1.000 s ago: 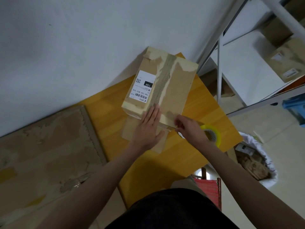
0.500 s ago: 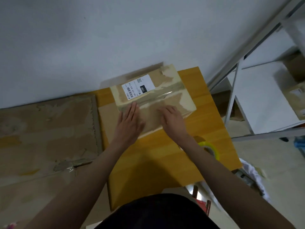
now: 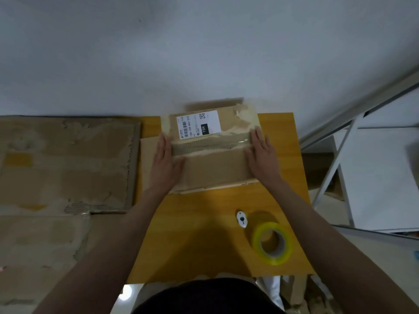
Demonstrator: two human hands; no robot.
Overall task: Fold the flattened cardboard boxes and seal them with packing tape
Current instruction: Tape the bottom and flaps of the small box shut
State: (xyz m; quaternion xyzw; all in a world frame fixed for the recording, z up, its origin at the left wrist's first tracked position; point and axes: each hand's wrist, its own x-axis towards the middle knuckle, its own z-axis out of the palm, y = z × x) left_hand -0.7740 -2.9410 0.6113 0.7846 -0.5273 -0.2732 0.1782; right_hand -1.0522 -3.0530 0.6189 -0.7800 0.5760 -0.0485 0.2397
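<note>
Big flat cardboard sheets (image 3: pixel 65 164) lie on the left. The left hand (image 3: pixel 165 164) and right hand (image 3: pixel 261 155) press flat, fingers straight, on the cardboard box's (image 3: pixel 213 152) two ends, on the yellow table (image 3: pixel 195 234). A tape roll (image 3: pixel 272 243) stands nearby.

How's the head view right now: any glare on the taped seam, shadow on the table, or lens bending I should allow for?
Head view: a bright glint sits on the tape at the box seam's right end, beside the right hand; the person's shadow darkens the near table; the tape roll throws a soft shadow toward the wall; the left hand is evenly lit; the shelf frame bows near the edge, wide-angle distortion.
</note>
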